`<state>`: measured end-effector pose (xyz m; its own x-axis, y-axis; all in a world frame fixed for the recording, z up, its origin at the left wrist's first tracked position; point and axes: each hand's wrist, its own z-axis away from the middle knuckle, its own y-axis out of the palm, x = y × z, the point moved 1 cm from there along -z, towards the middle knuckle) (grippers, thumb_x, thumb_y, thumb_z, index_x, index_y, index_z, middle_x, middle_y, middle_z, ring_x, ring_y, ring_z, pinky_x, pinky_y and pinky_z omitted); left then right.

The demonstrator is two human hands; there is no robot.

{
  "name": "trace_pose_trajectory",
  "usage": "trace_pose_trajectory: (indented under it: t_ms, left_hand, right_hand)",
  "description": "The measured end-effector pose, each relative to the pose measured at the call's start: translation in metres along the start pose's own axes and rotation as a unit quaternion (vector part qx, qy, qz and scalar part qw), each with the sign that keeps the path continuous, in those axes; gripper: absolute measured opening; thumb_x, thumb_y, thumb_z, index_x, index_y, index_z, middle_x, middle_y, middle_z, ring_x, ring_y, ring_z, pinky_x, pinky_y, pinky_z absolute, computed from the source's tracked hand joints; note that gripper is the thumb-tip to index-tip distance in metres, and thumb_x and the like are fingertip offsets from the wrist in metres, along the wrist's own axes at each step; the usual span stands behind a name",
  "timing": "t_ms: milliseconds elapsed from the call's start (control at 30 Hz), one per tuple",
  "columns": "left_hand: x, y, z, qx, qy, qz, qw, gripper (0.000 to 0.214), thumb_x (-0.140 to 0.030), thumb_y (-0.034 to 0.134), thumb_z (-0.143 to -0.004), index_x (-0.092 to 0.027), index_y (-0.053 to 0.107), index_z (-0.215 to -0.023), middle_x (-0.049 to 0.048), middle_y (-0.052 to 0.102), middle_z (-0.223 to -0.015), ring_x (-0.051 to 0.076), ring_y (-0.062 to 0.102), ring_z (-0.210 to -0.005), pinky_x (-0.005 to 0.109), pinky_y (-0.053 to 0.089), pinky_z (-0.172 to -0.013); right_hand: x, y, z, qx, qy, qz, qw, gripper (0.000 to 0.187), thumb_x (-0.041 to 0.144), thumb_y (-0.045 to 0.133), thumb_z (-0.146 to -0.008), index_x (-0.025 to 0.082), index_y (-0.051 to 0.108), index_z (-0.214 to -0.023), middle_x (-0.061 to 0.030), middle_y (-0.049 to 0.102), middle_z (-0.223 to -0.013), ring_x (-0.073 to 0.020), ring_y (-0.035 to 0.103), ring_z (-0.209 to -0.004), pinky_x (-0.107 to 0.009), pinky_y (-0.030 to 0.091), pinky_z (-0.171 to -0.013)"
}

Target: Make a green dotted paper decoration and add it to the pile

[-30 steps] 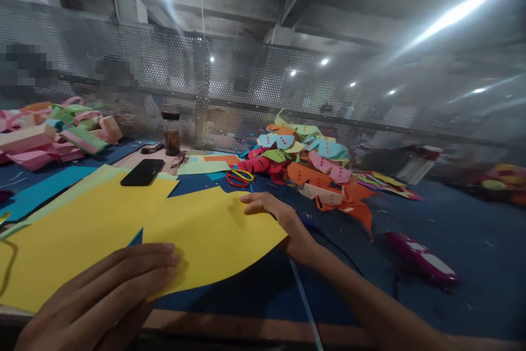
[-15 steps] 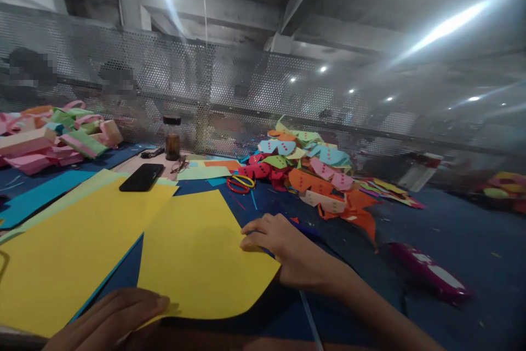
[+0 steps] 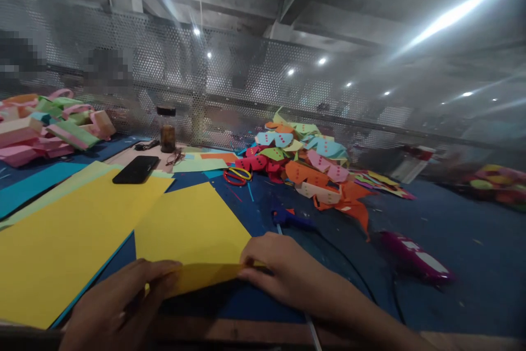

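Observation:
A sheet of yellow paper [image 3: 193,225] lies in front of me, its near edge bent downward at the table's front. My left hand [image 3: 127,296] pinches the near left corner between thumb and fingers. At the near right corner, my right hand [image 3: 279,269] grips the same sheet, thumb below and fingers on top. Left of it rests a larger stack of yellow sheets [image 3: 74,230], with a blue edge showing underneath. Just beyond my right hand lies a blue glue gun [image 3: 293,218] with its cord trailing right.
A black phone [image 3: 136,169] lies on the stack. Behind are a lidded jar [image 3: 167,132], scissors [image 3: 236,176] with red and yellow handles, and a pile of folded paper pieces [image 3: 304,156]. Pink and green paper shapes [image 3: 53,126] heap at left. A purple device [image 3: 417,257] sits right.
The near edge of the yellow sheet has been bent down. My right hand has moved nearer to me, and my left hand has closed on its corner.

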<state>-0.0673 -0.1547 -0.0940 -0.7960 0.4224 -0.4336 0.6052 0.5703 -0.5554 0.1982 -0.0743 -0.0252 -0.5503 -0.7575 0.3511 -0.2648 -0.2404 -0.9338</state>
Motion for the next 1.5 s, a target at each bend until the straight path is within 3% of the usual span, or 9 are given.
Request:
trace_pose_trajectory:
  t_ms: [200, 533, 633, 733, 800, 933, 1033, 1200, 1500]
  left_hand:
    - [0.003, 0.006, -0.003, -0.001, -0.033, -0.046, 0.998, 0.047, -0.060, 0.053, -0.094, -0.030, 0.058, -0.130, 0.0037, 0.079, -0.108, 0.024, 0.079, -0.088, 0.031, 0.066, -0.077]
    - [0.004, 0.002, -0.011, 0.032, -0.101, -0.059, 0.993, 0.046, -0.056, 0.048, -0.096, -0.033, 0.054, -0.136, -0.0026, 0.075, -0.082, 0.021, 0.078, -0.076, 0.026, 0.064, -0.062]
    - [0.006, 0.004, -0.014, 0.015, -0.049, -0.072, 0.996, 0.042, -0.052, 0.053, -0.095, -0.033, 0.057, -0.133, -0.0011, 0.076, -0.091, 0.021, 0.078, -0.078, 0.026, 0.063, -0.061]
    - [0.001, 0.004, -0.013, -0.056, 0.029, -0.086, 0.994, 0.038, -0.037, 0.061, -0.094, -0.031, 0.060, -0.131, 0.0048, 0.070, -0.125, 0.026, 0.072, -0.108, 0.038, 0.059, -0.094]
    - [-0.009, 0.005, -0.010, -0.078, 0.092, -0.075, 0.990, 0.041, -0.022, 0.062, -0.092, -0.030, 0.061, -0.132, 0.0041, 0.068, -0.130, 0.025, 0.066, -0.119, 0.040, 0.051, -0.107]
    - [-0.026, 0.014, -0.011, 0.029, 0.242, -0.073, 0.967, 0.037, -0.014, 0.056, -0.094, -0.023, 0.062, -0.129, 0.0010, 0.076, -0.124, 0.020, 0.062, -0.128, 0.033, 0.040, -0.118]
    - [-0.028, 0.025, -0.014, 0.072, 0.316, -0.127, 0.937, 0.036, -0.021, 0.053, -0.098, -0.017, 0.061, -0.133, 0.0009, 0.072, -0.133, 0.018, 0.060, -0.131, 0.030, 0.024, -0.126]
    - [-0.022, 0.036, -0.012, 0.110, 0.322, -0.179, 0.923, 0.054, -0.050, 0.057, -0.097, -0.018, 0.057, -0.140, 0.0010, 0.063, -0.144, 0.021, 0.056, -0.135, 0.032, 0.031, -0.123]
    - [-0.023, 0.035, -0.018, 0.170, 0.290, -0.133, 0.932, 0.076, -0.058, 0.057, -0.095, -0.021, 0.033, -0.157, 0.0028, 0.063, -0.145, 0.023, 0.056, -0.135, 0.035, 0.042, -0.115]
  right_hand:
    - [-0.009, 0.004, 0.003, -0.031, 0.082, -0.025, 0.996, 0.014, 0.028, 0.065, -0.093, 0.018, 0.070, -0.086, -0.0030, 0.074, -0.084, -0.0168, 0.065, -0.078, -0.024, 0.038, -0.068]
    - [-0.014, 0.007, 0.001, -0.026, 0.109, -0.087, 0.990, 0.028, 0.036, 0.058, -0.096, 0.017, 0.065, -0.077, 0.0004, 0.064, -0.073, -0.0121, 0.054, -0.065, -0.023, 0.029, -0.059]
    - [-0.015, 0.011, 0.001, -0.034, 0.111, -0.088, 0.989, 0.029, 0.037, 0.059, -0.095, 0.017, 0.063, -0.075, 0.0008, 0.063, -0.072, -0.0116, 0.052, -0.064, -0.023, 0.029, -0.059]
    - [-0.017, 0.014, 0.001, -0.041, 0.117, -0.091, 0.988, 0.030, 0.037, 0.060, -0.095, 0.017, 0.062, -0.073, 0.0017, 0.061, -0.070, -0.0109, 0.050, -0.062, -0.022, 0.028, -0.058]
    - [-0.017, 0.016, 0.001, -0.042, 0.124, -0.089, 0.987, 0.030, 0.036, 0.061, -0.094, 0.017, 0.061, -0.072, 0.0019, 0.060, -0.069, -0.0109, 0.050, -0.062, -0.023, 0.027, -0.058]
    - [-0.016, 0.015, 0.000, -0.043, 0.137, -0.076, 0.987, 0.030, 0.036, 0.062, -0.094, 0.017, 0.061, -0.071, 0.0021, 0.060, -0.068, -0.0111, 0.049, -0.061, -0.023, 0.025, -0.057]
    - [-0.015, 0.014, -0.001, -0.040, 0.145, -0.069, 0.986, 0.030, 0.036, 0.062, -0.094, 0.017, 0.062, -0.071, 0.0020, 0.061, -0.068, -0.0113, 0.050, -0.061, -0.024, 0.025, -0.056]
    - [-0.014, 0.014, -0.002, -0.050, 0.153, -0.063, 0.985, 0.028, 0.035, 0.062, -0.094, 0.017, 0.065, -0.072, 0.0008, 0.065, -0.069, -0.0124, 0.054, -0.062, -0.024, 0.029, -0.058]
    - [-0.018, 0.010, 0.006, -0.061, 0.182, -0.090, 0.977, 0.016, 0.034, 0.063, -0.095, 0.022, 0.071, -0.101, -0.0002, 0.075, -0.084, -0.0174, 0.068, -0.076, -0.026, 0.039, -0.065]
